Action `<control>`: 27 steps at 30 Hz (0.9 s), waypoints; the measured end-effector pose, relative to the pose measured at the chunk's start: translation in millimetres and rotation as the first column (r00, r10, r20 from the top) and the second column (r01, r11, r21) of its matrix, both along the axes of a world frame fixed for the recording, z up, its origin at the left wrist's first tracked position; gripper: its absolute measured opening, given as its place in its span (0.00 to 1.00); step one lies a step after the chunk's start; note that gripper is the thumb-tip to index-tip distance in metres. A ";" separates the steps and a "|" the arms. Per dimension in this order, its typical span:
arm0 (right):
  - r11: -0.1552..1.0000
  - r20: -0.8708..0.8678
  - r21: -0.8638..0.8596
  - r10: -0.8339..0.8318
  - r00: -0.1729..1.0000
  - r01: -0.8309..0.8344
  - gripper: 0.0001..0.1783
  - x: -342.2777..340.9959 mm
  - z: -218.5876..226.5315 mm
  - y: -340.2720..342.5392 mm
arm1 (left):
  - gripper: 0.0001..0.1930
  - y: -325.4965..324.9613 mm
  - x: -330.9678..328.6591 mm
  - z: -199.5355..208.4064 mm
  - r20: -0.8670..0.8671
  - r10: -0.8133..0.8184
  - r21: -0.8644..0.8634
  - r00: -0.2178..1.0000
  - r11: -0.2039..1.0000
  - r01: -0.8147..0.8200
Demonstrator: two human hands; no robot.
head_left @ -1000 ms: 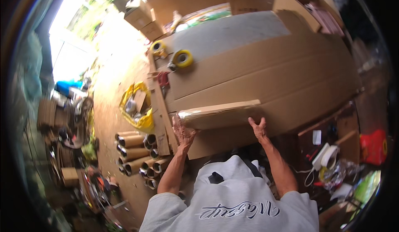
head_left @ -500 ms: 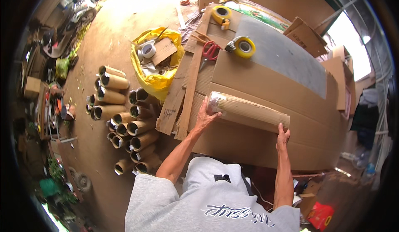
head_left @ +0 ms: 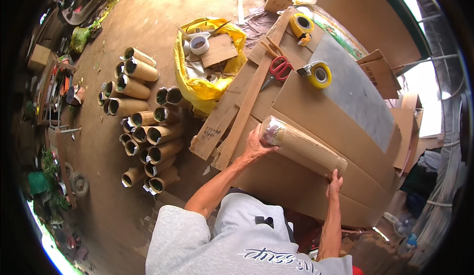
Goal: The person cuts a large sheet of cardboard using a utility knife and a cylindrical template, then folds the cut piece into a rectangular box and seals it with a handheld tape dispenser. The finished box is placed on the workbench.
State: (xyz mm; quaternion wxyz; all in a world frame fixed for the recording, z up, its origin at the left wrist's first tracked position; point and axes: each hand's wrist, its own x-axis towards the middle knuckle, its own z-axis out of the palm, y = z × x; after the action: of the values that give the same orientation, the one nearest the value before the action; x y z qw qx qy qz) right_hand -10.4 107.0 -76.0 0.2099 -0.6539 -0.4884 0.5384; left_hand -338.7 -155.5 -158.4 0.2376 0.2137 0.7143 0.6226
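A long tan cardboard roll (head_left: 307, 146) lies across the cardboard-covered tabletop (head_left: 286, 176), slanting down to the right. Its left end bulges with clear, shiny plastic over something dark that I cannot make out. My left hand (head_left: 258, 146) wraps round that end from the near side, thumb along the top. At the other end, my right hand (head_left: 335, 182) grips the near edge with the thumb up; its other fingers are mostly hidden. Beyond the roll lie a yellow tape dispenser (head_left: 320, 75), a second tape dispenser (head_left: 301, 26) and red-handled scissors (head_left: 280, 69).
Left of the table stands a yellow bag (head_left: 190, 85) with cardboard scraps and tape rolls. Several cardboard tubes (head_left: 129, 107) lie stacked on the floor farther left. Wooden slats (head_left: 247, 110) line the table's left edge. A grey sheet (head_left: 348, 77) covers its far part; boxes (head_left: 377, 75) stand at the right.
My view has turned, so the table and bag sit farther right and tilted in the picture. Both hands keep hold of the roll, which now slants more steeply.
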 end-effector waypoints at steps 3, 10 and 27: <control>0.997 -0.014 0.077 0.002 1.000 -0.001 0.42 23.8 -23.9 1.2 | 0.66 -0.1 -1.2 19.0 0.052 -0.056 -0.126 0.997 0.990 0.062; 0.961 0.180 0.271 -0.111 0.977 0.059 0.36 24.3 -44.8 -4.0 | 0.56 37.4 35.7 113.5 -0.662 -0.390 -0.436 0.640 0.895 0.094; 0.855 0.045 0.397 -0.382 0.923 0.334 0.22 230.2 -46.0 -240.0 | 0.59 108.1 96.8 94.9 -0.669 -0.713 -0.714 0.208 0.695 0.085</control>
State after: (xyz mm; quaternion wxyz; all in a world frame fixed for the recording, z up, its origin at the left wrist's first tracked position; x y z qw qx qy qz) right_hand 219.8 -133.0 -122.0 0.3997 -0.7114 -0.4652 0.3431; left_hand -241.9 -47.4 -63.4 -0.0013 0.6382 0.7669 0.0675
